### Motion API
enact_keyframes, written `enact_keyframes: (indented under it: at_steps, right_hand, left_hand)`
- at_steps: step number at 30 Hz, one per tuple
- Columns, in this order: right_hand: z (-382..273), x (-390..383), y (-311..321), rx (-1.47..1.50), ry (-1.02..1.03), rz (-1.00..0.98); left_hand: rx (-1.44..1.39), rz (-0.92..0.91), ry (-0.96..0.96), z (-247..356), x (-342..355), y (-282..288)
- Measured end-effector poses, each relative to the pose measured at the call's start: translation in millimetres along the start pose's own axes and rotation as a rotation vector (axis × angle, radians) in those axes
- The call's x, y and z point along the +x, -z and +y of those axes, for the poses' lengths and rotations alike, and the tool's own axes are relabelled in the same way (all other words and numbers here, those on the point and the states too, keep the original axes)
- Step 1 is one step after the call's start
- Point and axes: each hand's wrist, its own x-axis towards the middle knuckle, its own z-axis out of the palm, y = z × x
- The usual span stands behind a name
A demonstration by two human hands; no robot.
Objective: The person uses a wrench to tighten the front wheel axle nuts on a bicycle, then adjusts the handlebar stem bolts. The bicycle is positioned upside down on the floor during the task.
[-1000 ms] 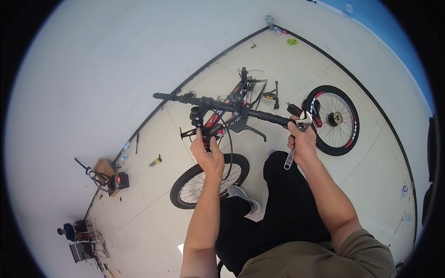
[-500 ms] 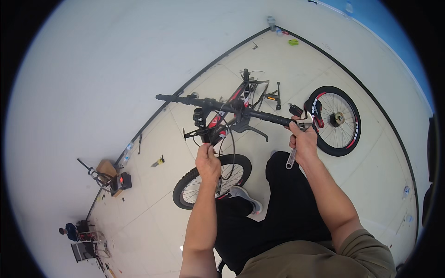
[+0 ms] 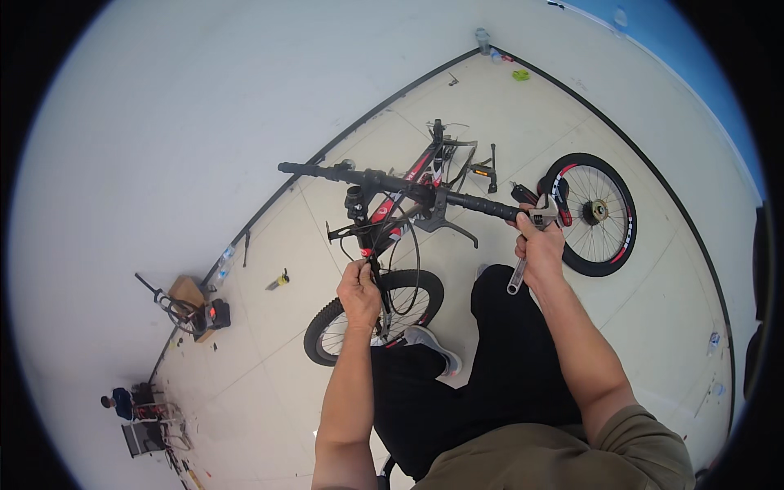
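Note:
The bicycle frame (image 3: 382, 214), black, red and white, stands before me with its front wheel (image 3: 314, 335) attached. My right hand (image 3: 541, 249) is closed around an adjustable wrench (image 3: 518, 276); its thumb and fingers also meet the right end of the handlebar (image 3: 482, 205). The handlebar hangs crosswise over the frame, apart from the upright steerer top (image 3: 355, 198). At the bottom of the head tube, by a red ring (image 3: 366, 253), my left hand (image 3: 359, 294) has its fingers curled together beside the fork (image 3: 380, 306). What they pinch, if anything, is hidden.
A detached wheel (image 3: 629, 208) lies on the floor at right, a saddle (image 3: 563, 200) against it. A pedal (image 3: 483, 171) is beyond the handlebar. At left are a yellow-handled tool (image 3: 278, 282) and a cardboard box (image 3: 187, 291). Someone (image 3: 122, 403) sits far left.
My left hand has slid slightly left and down from the head tube's lower end, uncovering the red ring. The right hand, wrench and handlebar have barely shifted.

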Motion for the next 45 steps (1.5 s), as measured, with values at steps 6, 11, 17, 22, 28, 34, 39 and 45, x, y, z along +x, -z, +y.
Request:
enact_keyframes:
  at_steps: [6, 11, 17, 22, 28, 34, 39, 45]
  right_hand:
    - [-5, -2, 1, -0.058, -0.03, -0.082]
    - [-5, 2, 6, -0.058, -0.024, -0.092]
    - [-3, 1, 3, -0.081, -0.021, -0.081]
    - [-6, -1, 2, -0.083, -0.022, -0.09]
    - [-4, 1, 0, -0.058, -0.007, -0.087]
    - [-3, 4, 2, -0.075, -0.018, -0.093]
    - [-3, 1, 1, -0.083, -0.017, -0.115]
    - [-3, 1, -2, -0.026, 0.015, -0.118]
  left_hand:
    - [0.031, 0.001, 0.046, -10, -11, -9]
    - [-0.008, 0.116, 0.008, -2, -19, -8]
    - [-0.117, 0.091, 0.156, -37, -25, 13]
    - [-0.179, 0.124, 0.23, -21, -24, 6]
    - [0.047, 0.226, -0.234, 29, 10, -5]
    - [0.017, 0.09, -0.205, 28, 23, -6]
    - [0.132, -0.108, -0.126, 28, 22, 11]
    - [0.267, -0.24, -0.239, 26, 36, 11]
